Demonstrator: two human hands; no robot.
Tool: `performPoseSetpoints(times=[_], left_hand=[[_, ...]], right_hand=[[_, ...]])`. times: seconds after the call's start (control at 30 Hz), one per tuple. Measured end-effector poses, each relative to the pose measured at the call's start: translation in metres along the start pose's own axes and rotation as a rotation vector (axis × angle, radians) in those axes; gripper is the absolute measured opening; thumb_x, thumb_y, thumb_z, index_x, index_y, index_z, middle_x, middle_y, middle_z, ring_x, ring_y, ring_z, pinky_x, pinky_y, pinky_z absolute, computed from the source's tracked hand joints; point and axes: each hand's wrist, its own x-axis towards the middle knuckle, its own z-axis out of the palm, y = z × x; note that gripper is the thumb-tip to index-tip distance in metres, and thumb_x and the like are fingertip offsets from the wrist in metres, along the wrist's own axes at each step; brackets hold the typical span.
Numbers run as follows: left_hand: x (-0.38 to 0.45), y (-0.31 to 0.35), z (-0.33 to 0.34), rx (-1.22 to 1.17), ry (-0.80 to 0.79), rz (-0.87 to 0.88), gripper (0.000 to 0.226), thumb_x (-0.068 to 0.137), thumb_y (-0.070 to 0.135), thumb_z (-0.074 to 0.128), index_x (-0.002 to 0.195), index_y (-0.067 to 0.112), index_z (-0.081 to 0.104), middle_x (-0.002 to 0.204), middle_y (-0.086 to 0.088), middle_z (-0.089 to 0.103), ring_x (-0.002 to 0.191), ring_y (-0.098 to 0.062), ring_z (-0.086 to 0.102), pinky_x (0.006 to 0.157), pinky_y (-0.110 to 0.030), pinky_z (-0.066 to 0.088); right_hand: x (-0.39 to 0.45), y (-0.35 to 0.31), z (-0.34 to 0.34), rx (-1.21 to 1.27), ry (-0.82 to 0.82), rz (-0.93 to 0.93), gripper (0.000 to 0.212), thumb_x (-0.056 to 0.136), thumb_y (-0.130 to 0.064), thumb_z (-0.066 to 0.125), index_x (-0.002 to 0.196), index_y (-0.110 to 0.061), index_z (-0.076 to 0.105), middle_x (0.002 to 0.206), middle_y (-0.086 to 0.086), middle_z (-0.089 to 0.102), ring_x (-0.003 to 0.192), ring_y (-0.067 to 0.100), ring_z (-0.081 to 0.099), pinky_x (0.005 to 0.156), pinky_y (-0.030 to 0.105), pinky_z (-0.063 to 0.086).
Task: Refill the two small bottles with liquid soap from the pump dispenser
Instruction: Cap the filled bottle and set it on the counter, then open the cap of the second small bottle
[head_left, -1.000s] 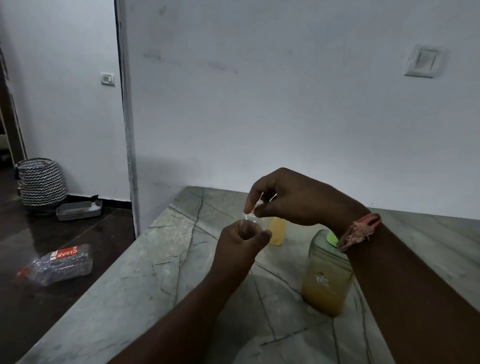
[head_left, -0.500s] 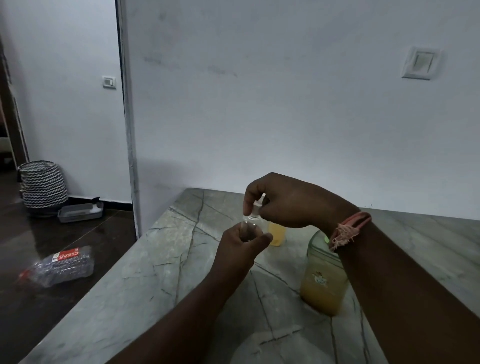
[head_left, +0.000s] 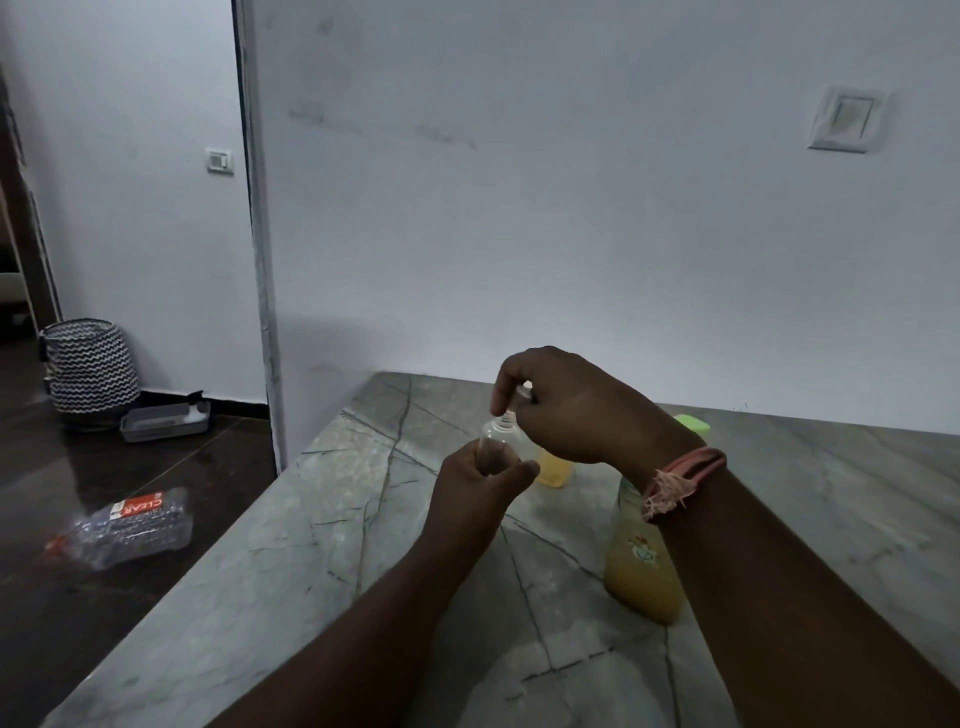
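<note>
1. Fingers first: those of my left hand (head_left: 480, 486) are wrapped round the belly of a small clear bottle (head_left: 497, 441), holding it upright above the table, and those of my right hand (head_left: 563, 410) are pinched narrow on the little cap (head_left: 523, 391) just above the bottle's threaded neck. Whether the cap touches the neck I cannot tell.

2. Largest thing under me is the grey-green marble table (head_left: 322, 561), veined with dark cracks, butting against the white wall (head_left: 545, 208).

3. On the dark floor to my left lies a crushed plastic bottle pack (head_left: 127, 527) with a red label, and farther back a zigzag-patterned basket (head_left: 88, 366) beside a grey tray (head_left: 163, 422).

4. On the table, partly behind my right forearm, stands the soap dispenser (head_left: 641, 577), a clear container with yellow-orange liquid in its lower half. Its pump is hidden from me; a bit of green top (head_left: 691, 422) shows past my wrist.

5. Beyond my left hand, on the table, sits the second small bottle (head_left: 556, 470), yellow liquid in it, mostly hidden by my right hand.

6. Round my right wrist is a frayed pinkish thread band (head_left: 675, 480).
</note>
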Motion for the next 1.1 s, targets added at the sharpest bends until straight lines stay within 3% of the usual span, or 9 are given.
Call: performPoseSetpoints(times=[0.13,0.23,0.33,0.43,0.5,0.73,0.93,1.03,1.1], left_hand=[[0.003,-0.002,-0.001,-0.069,0.073,-0.028,0.020,0.082,0.024,0.079,0.081,0.008,0.066,0.073,-0.007,0.064,0.057,-0.005,0.052,0.058,-0.027,0.043],[0.008,-0.007,-0.007,-0.086,0.228,-0.038,0.029,0.072,0.039,0.077,0.082,0.014,0.067,0.076,-0.006,0.066,0.065,-0.013,0.055,0.062,-0.034,0.045],[0.010,-0.010,-0.012,-0.088,0.337,-0.070,0.032,0.071,0.040,0.078,0.089,0.016,0.066,0.081,0.000,0.064,0.073,-0.016,0.058,0.068,-0.038,0.047],[0.011,-0.009,-0.011,-0.087,0.363,-0.065,0.028,0.077,0.033,0.079,0.093,0.013,0.066,0.084,-0.001,0.066,0.075,-0.016,0.059,0.069,-0.039,0.049],[0.010,-0.009,-0.008,-0.065,0.353,-0.059,0.025,0.080,0.029,0.079,0.094,0.013,0.066,0.085,-0.002,0.067,0.074,-0.015,0.060,0.068,-0.037,0.049],[0.007,-0.004,-0.003,0.004,0.290,-0.017,0.026,0.079,0.038,0.078,0.094,0.019,0.066,0.092,0.000,0.070,0.087,-0.018,0.067,0.073,-0.041,0.054],[-0.007,0.017,0.007,-0.190,0.128,-0.017,0.037,0.081,0.043,0.060,0.106,0.015,0.058,0.083,-0.001,0.062,0.066,-0.015,0.050,0.053,-0.029,0.041],[-0.014,0.023,0.012,-0.234,0.019,0.027,0.036,0.085,0.037,0.054,0.113,0.015,0.052,0.086,-0.005,0.061,0.064,-0.014,0.047,0.052,-0.027,0.039],[-0.020,0.027,0.014,-0.217,-0.053,0.075,0.032,0.088,0.032,0.052,0.114,0.013,0.051,0.086,-0.007,0.061,0.063,-0.014,0.049,0.051,-0.027,0.040]], right_hand=[[0.001,0.004,0.019,0.068,0.178,0.119,0.037,0.091,-0.006,0.052,0.122,-0.024,0.059,0.126,0.001,0.051,0.096,0.012,0.055,0.074,0.023,0.042],[0.001,0.010,0.047,0.124,0.180,0.320,0.033,0.091,-0.014,0.056,0.124,-0.012,0.057,0.132,0.013,0.047,0.095,0.022,0.058,0.071,0.024,0.040],[-0.003,0.022,0.080,0.180,0.133,0.415,0.030,0.087,-0.013,0.059,0.116,-0.007,0.057,0.117,0.014,0.059,0.092,0.025,0.060,0.058,0.024,0.042],[-0.011,0.032,0.106,0.099,0.178,0.415,0.011,0.086,-0.012,0.065,0.097,-0.012,0.068,0.094,0.007,0.069,0.091,0.025,0.066,0.072,0.032,0.055],[-0.018,0.037,0.116,0.020,0.228,0.412,0.007,0.088,-0.013,0.066,0.094,-0.016,0.067,0.093,0.004,0.069,0.092,0.025,0.066,0.080,0.036,0.056],[-0.024,0.032,0.104,0.051,0.230,0.345,0.020,0.090,-0.014,0.068,0.105,-0.015,0.056,0.102,0.007,0.065,0.098,0.026,0.063,0.076,0.031,0.050],[-0.015,-0.001,0.014,0.053,0.425,0.187,0.010,0.088,-0.014,0.063,0.085,-0.014,0.073,0.090,0.006,0.073,0.087,0.024,0.070,0.079,0.035,0.057],[-0.015,0.003,-0.031,0.028,0.401,0.217,0.012,0.087,-0.016,0.062,0.084,-0.014,0.073,0.087,0.005,0.074,0.081,0.023,0.070,0.069,0.029,0.054],[-0.017,0.017,-0.048,0.062,0.341,0.255,0.017,0.086,-0.019,0.063,0.081,-0.007,0.074,0.082,0.009,0.075,0.079,0.028,0.070,0.070,0.036,0.058]])
